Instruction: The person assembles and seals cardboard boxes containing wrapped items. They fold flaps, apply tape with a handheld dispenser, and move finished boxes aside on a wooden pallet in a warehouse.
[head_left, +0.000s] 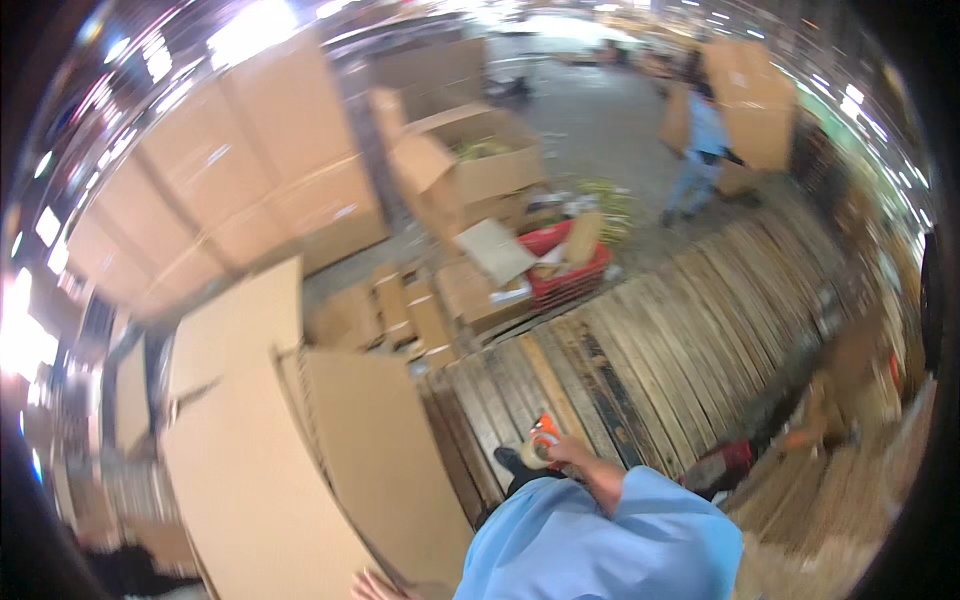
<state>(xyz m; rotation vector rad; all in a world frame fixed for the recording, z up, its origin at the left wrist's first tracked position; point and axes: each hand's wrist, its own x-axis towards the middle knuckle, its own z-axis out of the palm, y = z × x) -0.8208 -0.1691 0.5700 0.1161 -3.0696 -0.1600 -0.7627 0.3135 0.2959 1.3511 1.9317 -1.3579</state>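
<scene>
A tape dispenser (pixel 541 436) with an orange body and a pale roll is gripped in my right hand (pixel 570 453), out over the wooden slats. My left hand (pixel 374 586) shows only in part at the lower edge. Its fingers lie stretched against the edge of a large brown cardboard box (pixel 260 480), whose flaps stand up and out on my left. The rest of that hand is hidden below the picture's edge.
Wooden slats (pixel 640 370) run from my feet toward the far right. A red basket (pixel 570 275) with cardboard scraps stands ahead, near an open carton (pixel 490 160). Tall cartons (pixel 230 160) line the left. Another person (pixel 703 150) in blue handles boxes further off. Cardboard (pixel 830 490) is piled at right.
</scene>
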